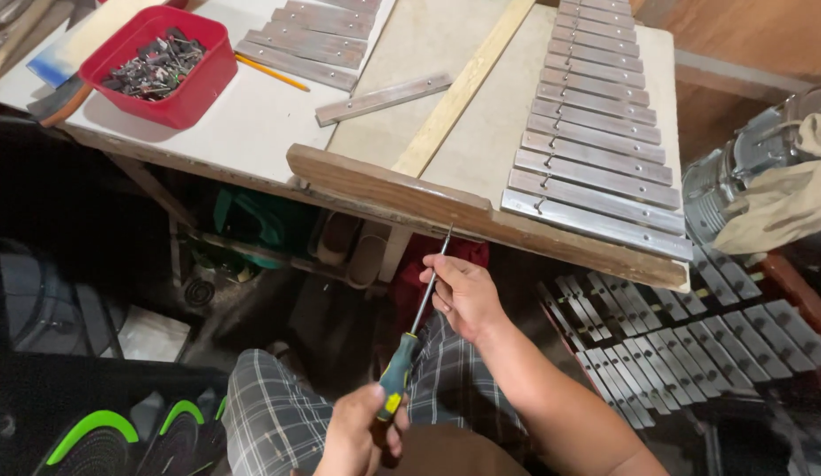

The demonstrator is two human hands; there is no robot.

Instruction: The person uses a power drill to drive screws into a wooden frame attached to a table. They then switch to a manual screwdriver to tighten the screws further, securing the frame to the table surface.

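Note:
My left hand point(358, 436) grips the green, yellow and black handle of a long screwdriver point(425, 295) low in the head view. My right hand point(463, 295) pinches the metal shaft midway. The tip touches the front edge of a brown wooden frame point(384, 187). A row of several flat metal bars point(596, 141) lies across the right side of that frame. A pale wooden slat point(463, 88) runs diagonally over the frame's board.
A red tub point(164, 57) of dark screws stands at the back left on a white table point(243, 123), beside a yellow pencil point(271, 73), a loose metal bar point(384, 99) and more bars point(313, 35). Another set of metal bars point(675, 344) lies lower right. My plaid-clad knee point(278, 414) is below.

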